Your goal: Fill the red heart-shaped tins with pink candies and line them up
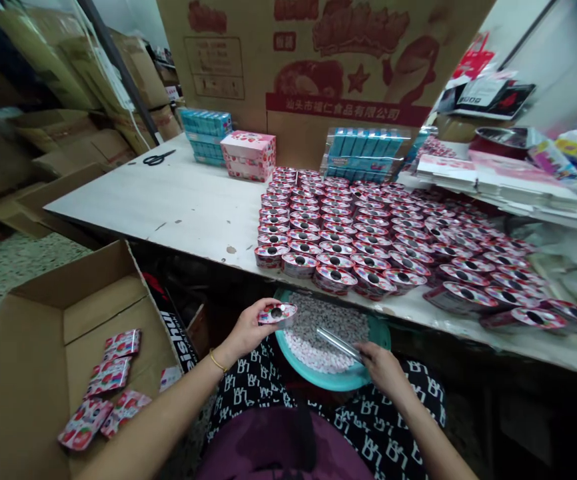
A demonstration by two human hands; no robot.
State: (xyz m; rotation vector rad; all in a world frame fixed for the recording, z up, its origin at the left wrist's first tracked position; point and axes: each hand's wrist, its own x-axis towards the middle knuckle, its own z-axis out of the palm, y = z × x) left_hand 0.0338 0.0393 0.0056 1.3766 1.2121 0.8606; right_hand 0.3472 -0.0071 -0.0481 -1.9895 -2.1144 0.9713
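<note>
A: What are the fingers doing?

B: The left hand (248,328) pinches a small printed packet (277,314), its dark round opening facing up, at the left rim of the teal basin (331,382). The right hand (379,363) is closed around the lower end of a shiny metal tube (338,344), at the basin's right rim.

A: Where does the tube's far end point?

B: Inward over the basin, above the small pale pieces (311,355) in it. I cannot tell whether it touches them.

A: And around that?

B: Just beyond the basin is the edge of the white table (188,207), with rows of similar packets (336,279) standing on it, openings upward. Left of the basin, an open cardboard box (13,373) holds several flat strawberry-print packs (109,375).

A: Farther out?

B: Well beyond the basin, toward the left, lie black scissors (158,158), then blue packages (206,137) beside a pink box (248,155). Behind everything on the table rises a large printed carton (248,80).
</note>
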